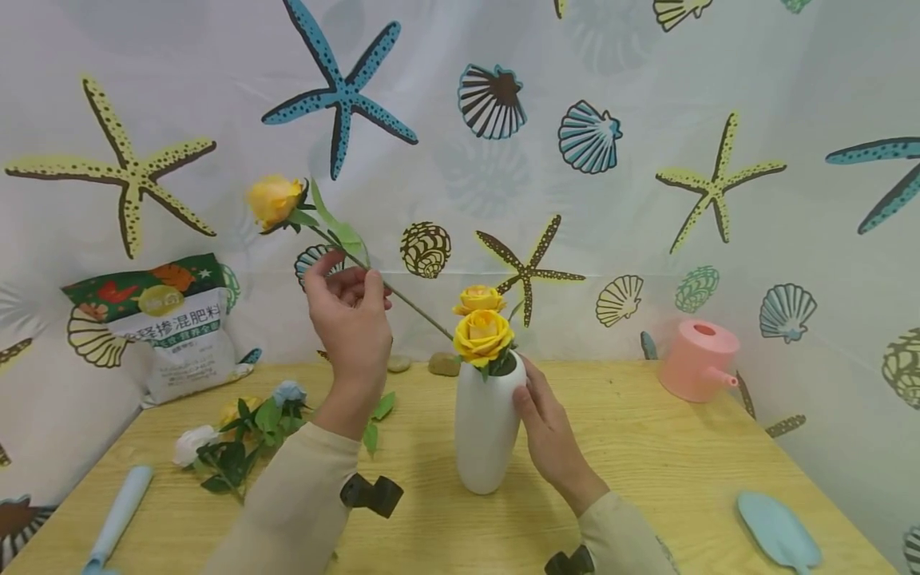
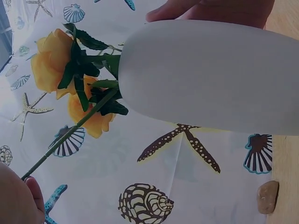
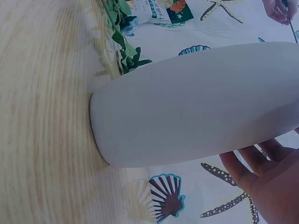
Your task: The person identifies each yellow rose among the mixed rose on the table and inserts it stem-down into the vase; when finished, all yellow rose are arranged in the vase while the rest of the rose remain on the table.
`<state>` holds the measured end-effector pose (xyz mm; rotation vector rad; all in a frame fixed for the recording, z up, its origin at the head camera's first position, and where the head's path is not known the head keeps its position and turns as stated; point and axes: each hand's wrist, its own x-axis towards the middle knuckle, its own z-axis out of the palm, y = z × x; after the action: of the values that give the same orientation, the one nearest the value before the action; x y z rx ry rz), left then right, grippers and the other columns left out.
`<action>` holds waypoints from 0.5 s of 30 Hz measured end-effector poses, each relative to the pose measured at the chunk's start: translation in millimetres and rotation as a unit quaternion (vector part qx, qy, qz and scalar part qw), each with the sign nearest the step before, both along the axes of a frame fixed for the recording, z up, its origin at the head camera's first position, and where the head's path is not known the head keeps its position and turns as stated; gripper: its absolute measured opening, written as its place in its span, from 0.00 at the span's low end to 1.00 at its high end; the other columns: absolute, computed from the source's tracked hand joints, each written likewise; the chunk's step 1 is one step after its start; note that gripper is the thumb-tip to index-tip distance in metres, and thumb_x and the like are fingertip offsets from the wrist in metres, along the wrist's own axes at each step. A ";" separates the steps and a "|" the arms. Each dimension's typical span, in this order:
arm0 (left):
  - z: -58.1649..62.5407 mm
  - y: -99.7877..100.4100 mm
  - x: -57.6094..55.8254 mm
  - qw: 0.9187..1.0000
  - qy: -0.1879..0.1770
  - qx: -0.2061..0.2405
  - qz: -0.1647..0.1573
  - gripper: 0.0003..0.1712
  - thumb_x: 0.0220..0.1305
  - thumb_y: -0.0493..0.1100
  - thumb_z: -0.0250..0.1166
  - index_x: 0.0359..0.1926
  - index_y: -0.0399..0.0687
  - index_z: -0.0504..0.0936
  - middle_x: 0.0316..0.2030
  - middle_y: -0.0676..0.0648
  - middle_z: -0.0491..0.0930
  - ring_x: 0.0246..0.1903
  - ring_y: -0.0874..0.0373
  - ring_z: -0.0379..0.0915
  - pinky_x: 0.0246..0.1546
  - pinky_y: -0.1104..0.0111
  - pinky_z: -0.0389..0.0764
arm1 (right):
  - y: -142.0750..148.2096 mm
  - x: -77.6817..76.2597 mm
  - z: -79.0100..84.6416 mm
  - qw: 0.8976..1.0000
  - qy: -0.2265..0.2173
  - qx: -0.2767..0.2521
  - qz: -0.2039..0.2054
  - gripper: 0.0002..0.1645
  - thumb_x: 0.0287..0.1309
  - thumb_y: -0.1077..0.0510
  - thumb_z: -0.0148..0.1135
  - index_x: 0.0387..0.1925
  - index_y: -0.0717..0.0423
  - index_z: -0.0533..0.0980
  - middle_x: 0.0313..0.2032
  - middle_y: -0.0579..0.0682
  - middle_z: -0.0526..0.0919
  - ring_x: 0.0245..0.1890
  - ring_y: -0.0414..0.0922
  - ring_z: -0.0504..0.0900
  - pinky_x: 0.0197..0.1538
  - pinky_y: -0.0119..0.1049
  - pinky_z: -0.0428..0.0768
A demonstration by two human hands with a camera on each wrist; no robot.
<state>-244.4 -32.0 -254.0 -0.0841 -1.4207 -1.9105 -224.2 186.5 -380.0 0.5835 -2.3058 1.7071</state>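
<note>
Diffuse light falls evenly before me: cloth (image 1: 719,72) bright, shadows on the table (image 1: 647,431) soft, faint. Wrist views dimmer: vase (image 2: 210,74) grey, cloth palest toward the left view's left edge, table grain blurred in the right.

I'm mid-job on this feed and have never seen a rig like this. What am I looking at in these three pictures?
There is no machine: these are a person's bare hands. The head picture comes from a camera worn on the head, looking forward and down. The others come from wrist cameras, so the tall white vase looks sideways there.

The left hand holds a long-stemmed yellow rose, its stem running down to the vase's mouth. The right hand holds the vase, with two yellow roses at its top.

On the light wooden table are loose white, blue and yellow flowers, a pale blue shovel-like tool, a pink watering can and a printed green-and-white bag.
</note>
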 end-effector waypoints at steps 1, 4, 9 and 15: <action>-0.6 1.8 0.0 1.000 -0.003 -0.007 -0.002 0.23 0.71 0.32 0.59 0.64 0.43 0.66 0.39 0.50 0.72 0.31 0.62 0.74 0.32 0.76 0.79 | 0.1 0.1 -0.1 1.000 -0.001 0.000 -0.001 0.30 0.82 0.49 0.37 0.79 0.47 0.52 0.77 0.55 0.60 0.75 0.59 0.62 0.72 0.64 0.63; -3.7 7.6 0.7 0.999 -0.009 -0.032 -0.014 0.22 0.71 0.32 0.59 0.63 0.42 0.67 0.38 0.51 0.73 0.31 0.62 0.74 0.32 0.76 0.79 | 0.4 0.5 -0.1 1.000 -0.004 -0.001 -0.002 0.30 0.81 0.49 0.37 0.79 0.46 0.52 0.77 0.55 0.59 0.75 0.59 0.61 0.72 0.64 0.62; -9.4 18.0 2.4 0.997 -0.020 -0.069 -0.042 0.18 0.70 0.33 0.61 0.59 0.41 0.69 0.37 0.50 0.74 0.28 0.64 0.74 0.31 0.77 0.80 | 0.9 0.8 -0.5 1.000 -0.001 -0.001 -0.003 0.29 0.82 0.50 0.37 0.78 0.45 0.52 0.76 0.56 0.60 0.75 0.59 0.62 0.72 0.65 0.63; -19.4 26.7 1.8 0.990 -0.024 -0.114 -0.080 0.10 0.73 0.36 0.60 0.51 0.40 0.73 0.32 0.45 0.77 0.22 0.60 0.74 0.27 0.75 0.80 | 1.2 -0.1 -1.2 1.000 0.023 0.003 -0.003 0.28 0.81 0.53 0.38 0.77 0.47 0.55 0.75 0.58 0.63 0.73 0.61 0.65 0.70 0.66 0.64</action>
<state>-242.6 -5.3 -273.5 -0.2684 -1.7054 -1.8797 -224.3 187.7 -381.2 0.6106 -2.2792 1.6673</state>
